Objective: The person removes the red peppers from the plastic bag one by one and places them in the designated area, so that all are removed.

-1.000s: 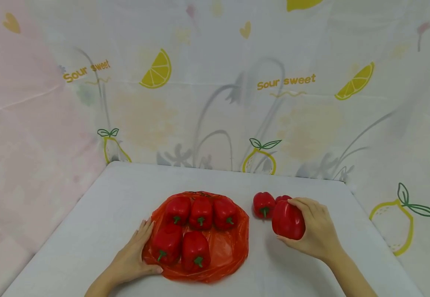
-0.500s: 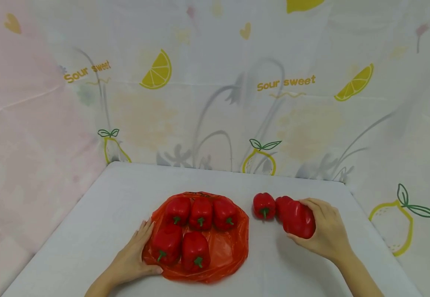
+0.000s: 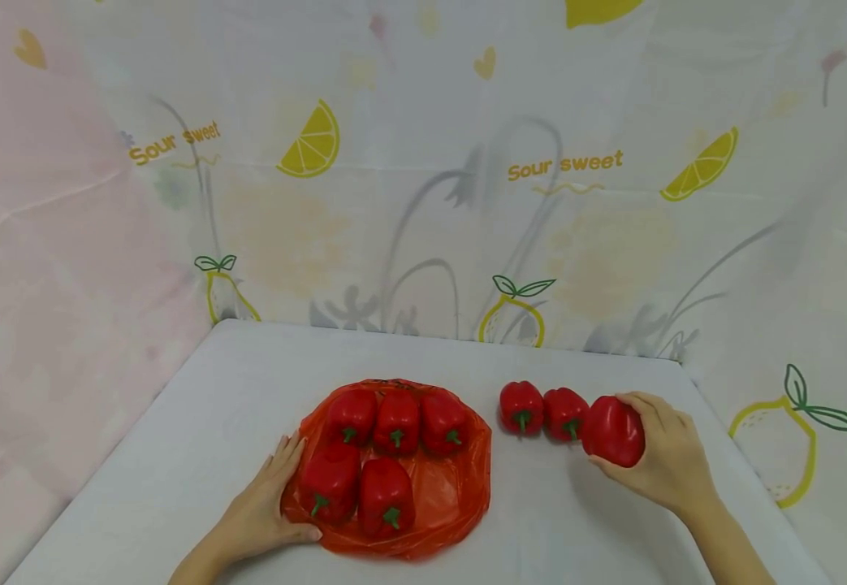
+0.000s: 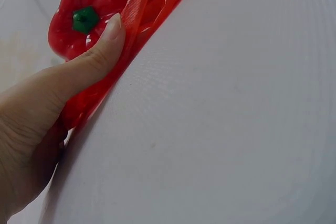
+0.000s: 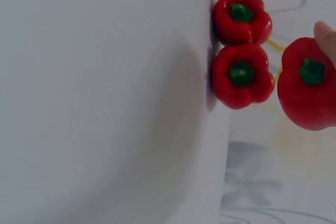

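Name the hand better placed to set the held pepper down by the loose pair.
Likely the right hand: it grips the held pepper, close to the two loose peppers. The left hand touches the left edge of the red plastic, farther away.

Fingers (image 5: 326, 39) holding pepper (image 5: 300, 102), two peppers (image 5: 241, 52) nearby

A flat white table (image 3: 196, 422) with rounded back corners holds up the things. On it lies a thin, shiny, orange-red plastic bag (image 3: 438, 491), spread out in a round shape, with crinkly edges and some dark marks at the back. To the right of the bag sit two shiny, bumpy red peppers with green stems, one nearer the bag (image 3: 521, 404) and one farther from it (image 3: 565, 410). They are side by side, and their stems point to the front
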`<state>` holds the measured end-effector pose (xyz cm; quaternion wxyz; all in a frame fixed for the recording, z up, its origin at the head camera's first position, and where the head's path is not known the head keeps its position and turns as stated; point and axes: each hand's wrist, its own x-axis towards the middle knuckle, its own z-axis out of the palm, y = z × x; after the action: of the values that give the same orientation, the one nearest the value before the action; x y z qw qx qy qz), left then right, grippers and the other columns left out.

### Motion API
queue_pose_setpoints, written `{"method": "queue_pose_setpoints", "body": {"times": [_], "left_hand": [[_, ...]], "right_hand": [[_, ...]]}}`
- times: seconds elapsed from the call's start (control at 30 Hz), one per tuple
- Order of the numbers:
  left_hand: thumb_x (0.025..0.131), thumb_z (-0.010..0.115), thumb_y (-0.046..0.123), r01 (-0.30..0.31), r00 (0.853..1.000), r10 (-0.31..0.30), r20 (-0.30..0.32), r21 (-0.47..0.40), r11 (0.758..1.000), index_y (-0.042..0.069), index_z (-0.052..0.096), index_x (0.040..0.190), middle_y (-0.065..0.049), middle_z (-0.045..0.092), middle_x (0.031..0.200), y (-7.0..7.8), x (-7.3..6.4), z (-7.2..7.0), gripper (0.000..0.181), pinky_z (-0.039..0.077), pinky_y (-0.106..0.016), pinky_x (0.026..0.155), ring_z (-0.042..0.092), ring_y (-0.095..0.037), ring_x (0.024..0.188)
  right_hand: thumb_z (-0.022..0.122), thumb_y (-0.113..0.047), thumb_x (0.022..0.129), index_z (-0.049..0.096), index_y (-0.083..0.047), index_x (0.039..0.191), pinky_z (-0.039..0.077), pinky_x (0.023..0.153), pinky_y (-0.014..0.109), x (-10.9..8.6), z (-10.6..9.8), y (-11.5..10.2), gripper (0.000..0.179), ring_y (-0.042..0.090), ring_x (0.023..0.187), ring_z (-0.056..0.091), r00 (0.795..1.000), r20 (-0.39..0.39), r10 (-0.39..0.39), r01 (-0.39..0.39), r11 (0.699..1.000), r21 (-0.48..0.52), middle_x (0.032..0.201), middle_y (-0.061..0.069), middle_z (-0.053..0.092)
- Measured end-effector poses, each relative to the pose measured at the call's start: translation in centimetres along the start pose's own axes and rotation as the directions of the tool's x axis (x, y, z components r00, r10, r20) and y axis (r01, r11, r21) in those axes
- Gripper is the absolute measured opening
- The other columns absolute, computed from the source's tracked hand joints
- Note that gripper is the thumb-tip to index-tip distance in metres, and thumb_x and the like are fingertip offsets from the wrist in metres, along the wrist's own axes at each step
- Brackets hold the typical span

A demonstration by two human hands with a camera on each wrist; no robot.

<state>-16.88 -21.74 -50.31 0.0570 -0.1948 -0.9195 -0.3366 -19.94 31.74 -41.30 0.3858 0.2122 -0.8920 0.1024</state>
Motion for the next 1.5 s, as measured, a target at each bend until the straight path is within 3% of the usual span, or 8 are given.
{"method": "queue_pose_setpoints", "body": {"times": [0.23,0.3,0.47,0.53,0.73,0.87,1.13,1.5], "left_hand": [[0.061,0.082,0.060,-0.022,1.000,0.022,-0.010,-0.007,1.000,-0.004,0.026,0.149,-0.022,0.020,0.156,0.1,0.0,0.0,0.122,-0.004,-0.002,0.103,0.011,-0.037,0.144],[0.061,0.081,0.061,-0.022,1.000,0.022,-0.010,-0.008,1.000,-0.004,0.026,0.149,-0.022,0.020,0.156,0.1,0.0,0.0,0.122,-0.004,-0.002,0.102,0.010,-0.036,0.145],[0.061,0.081,0.061,-0.037,0.999,0.037,-0.030,0.013,0.999,-0.005,0.027,0.148,-0.023,0.023,0.155,0.1,-0.1,0.0,0.122,-0.003,-0.001,0.102,0.010,-0.031,0.146],[0.061,0.082,0.060,-0.044,0.998,0.045,-0.036,0.019,0.999,-0.006,0.028,0.148,-0.024,0.023,0.155,0.0,-0.1,0.1,0.122,-0.003,-0.002,0.103,0.010,-0.031,0.146],[0.061,0.081,0.062,-0.032,0.999,0.033,-0.027,0.012,0.999,-0.005,0.027,0.148,-0.023,0.022,0.155,0.0,-0.2,0.2,0.123,-0.003,-0.001,0.102,0.010,-0.031,0.146],[0.060,0.081,0.062,-0.029,0.999,0.029,-0.029,0.012,1.000,-0.005,0.028,0.148,-0.023,0.023,0.155,0.1,-0.3,0.2,0.123,-0.002,-0.001,0.102,0.010,-0.029,0.146],[0.061,0.080,0.063,-0.020,1.000,0.021,-0.019,0.013,1.000,-0.004,0.027,0.149,-0.021,0.022,0.156,0.0,-0.3,0.1,0.123,-0.003,-0.001,0.102,0.010,-0.029,0.146],[0.061,0.080,0.063,-0.010,1.000,0.010,-0.012,0.007,1.000,-0.004,0.027,0.149,-0.022,0.021,0.156,0.2,-0.2,0.0,0.122,-0.003,-0.001,0.101,0.011,-0.033,0.145]], "right_hand": [[0.043,-0.081,0.074,0.057,0.003,0.115,0.047,0.070,0.054,0.1,0.1,1.5,0.094,0.036,0.097,0.054,1.000,0.019,0.019,-0.018,0.999,-0.026,0.111,0.019,0.057],[0.051,-0.079,0.072,0.057,0.003,0.115,0.048,0.070,0.055,0.1,0.1,1.9,0.093,0.036,0.097,0.054,0.999,0.038,0.025,-0.024,0.999,-0.023,0.111,0.019,0.057],[0.087,-0.043,0.053,0.057,0.002,0.116,0.052,0.068,0.055,0.1,0.5,2.6,0.083,0.035,0.094,0.056,0.994,0.100,0.040,-0.038,0.999,-0.014,0.111,0.018,0.057],[0.091,-0.032,0.046,0.057,0.002,0.116,0.054,0.066,0.055,0.0,0.8,2.9,0.085,0.035,0.092,0.057,0.992,0.116,0.042,-0.041,0.999,-0.013,0.111,0.018,0.057],[0.092,-0.030,0.049,0.055,0.002,0.116,0.055,0.063,0.056,-0.2,1.6,3.7,0.083,0.037,0.090,0.058,0.983,0.166,0.083,-0.084,0.996,0.003,0.111,0.018,0.056],[0.091,-0.030,0.055,0.053,0.002,0.119,0.055,0.065,0.057,-0.3,2.1,4.2,0.081,0.037,0.097,0.055,0.960,0.238,0.146,-0.154,0.988,0.015,0.113,0.018,0.054],[0.087,-0.040,0.064,0.050,0.003,0.122,0.054,0.071,0.058,-0.3,3.2,4.8,0.081,0.038,0.100,0.054,0.891,0.373,0.258,-0.299,0.953,0.054,0.116,0.020,0.052],[0.079,-0.035,0.076,0.047,0.006,0.126,0.052,0.077,0.058,-0.5,3.8,5.0,0.073,0.043,0.103,0.053,0.819,0.483,0.309,-0.396,0.914,0.087,0.120,0.027,0.052]]}}
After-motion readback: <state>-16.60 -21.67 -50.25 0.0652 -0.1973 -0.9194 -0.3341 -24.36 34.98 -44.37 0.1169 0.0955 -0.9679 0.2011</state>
